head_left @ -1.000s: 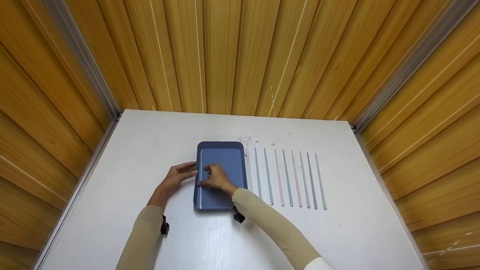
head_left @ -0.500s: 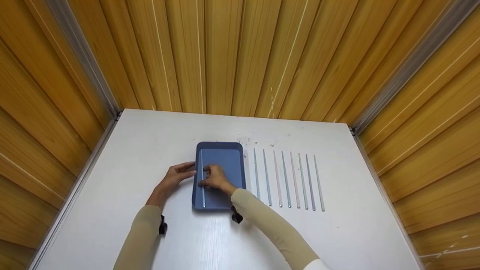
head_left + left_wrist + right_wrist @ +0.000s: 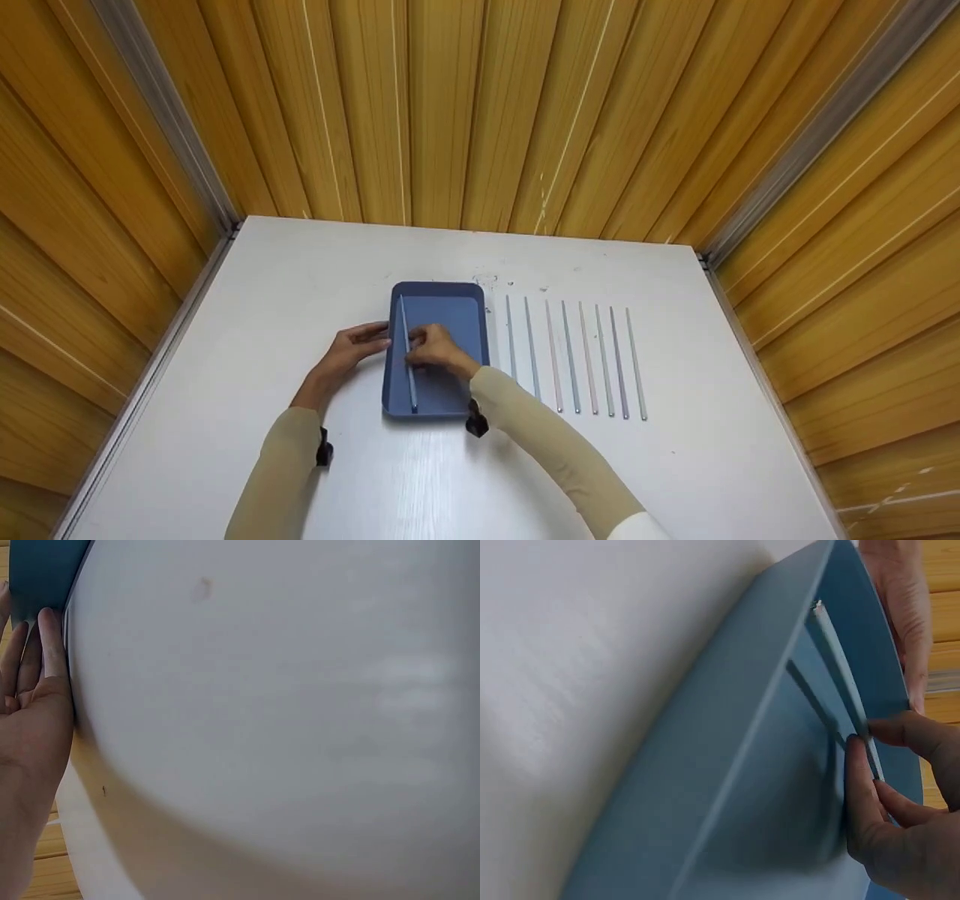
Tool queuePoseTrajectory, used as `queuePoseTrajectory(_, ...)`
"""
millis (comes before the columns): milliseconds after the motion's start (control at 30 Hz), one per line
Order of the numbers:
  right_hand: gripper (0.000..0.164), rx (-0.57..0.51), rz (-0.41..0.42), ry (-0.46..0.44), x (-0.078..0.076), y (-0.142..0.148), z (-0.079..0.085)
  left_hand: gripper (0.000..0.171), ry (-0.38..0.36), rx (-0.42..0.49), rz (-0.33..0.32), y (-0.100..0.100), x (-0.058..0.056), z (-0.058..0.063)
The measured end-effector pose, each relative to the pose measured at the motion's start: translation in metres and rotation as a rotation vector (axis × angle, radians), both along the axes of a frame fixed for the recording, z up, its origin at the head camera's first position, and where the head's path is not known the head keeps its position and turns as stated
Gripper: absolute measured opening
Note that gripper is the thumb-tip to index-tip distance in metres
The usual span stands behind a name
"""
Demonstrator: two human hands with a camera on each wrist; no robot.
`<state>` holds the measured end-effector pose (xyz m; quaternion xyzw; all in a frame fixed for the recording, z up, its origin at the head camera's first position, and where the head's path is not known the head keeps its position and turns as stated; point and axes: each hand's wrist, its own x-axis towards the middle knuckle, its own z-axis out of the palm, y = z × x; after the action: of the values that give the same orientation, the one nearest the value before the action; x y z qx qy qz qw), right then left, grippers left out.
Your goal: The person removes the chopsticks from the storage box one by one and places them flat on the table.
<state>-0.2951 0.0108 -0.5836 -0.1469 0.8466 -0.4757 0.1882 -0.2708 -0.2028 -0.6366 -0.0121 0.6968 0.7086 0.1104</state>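
A shallow blue tray (image 3: 450,309) lies on the white table. Inside it, near its left wall, my right hand (image 3: 437,349) pinches a thin pale blue chopstick (image 3: 412,391) between thumb and fingertips. The right wrist view shows the silver-tipped end of the chopstick (image 3: 837,664) lifted above the tray floor, its shadow falling below. My left hand (image 3: 351,352) stays at the tray's left outer side, fingers nearly straight with the tips at the wall. In the left wrist view the left hand's fingers (image 3: 52,641) reach up to the blue tray wall (image 3: 45,574).
To the right of the tray, several pale blue, pink and grey chopsticks (image 3: 571,357) lie side by side in a spaced row. Small dark marks (image 3: 486,279) dot the table behind the tray. Wood-patterned panels (image 3: 442,112) enclose the table's back and sides.
The chopstick has come away from the tray's left wall, its near end swinging right. My right hand has shifted slightly right with it. My left hand keeps its place at the tray.
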Motion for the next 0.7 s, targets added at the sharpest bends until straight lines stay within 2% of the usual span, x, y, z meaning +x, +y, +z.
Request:
queuePoseTrajectory(167, 0.045, -0.122, -0.037, -0.097, -0.004, 0.007, -0.004, 0.057, -0.011, 0.014, 0.003, 0.0, -0.001, 0.0)
queuePoseTrajectory(433, 0.055, -0.299, -0.072, -0.308, -0.007, 0.015, -0.012, 0.06, -0.009, -0.006, -0.006, 0.0, -0.002, -0.002)
queuePoseTrajectory(533, 0.058, -0.316, -0.06, -0.34, -0.008, 0.017, -0.014, 0.06, -0.023, 0.0, 0.002, -0.001, -0.001, -0.002)
queuePoseTrajectory(700, 0.057, -0.305, -0.041, -0.314, -0.009, 0.022, -0.016, 0.06, -0.035, 0.011, 0.003, -0.002, -0.001, -0.002)
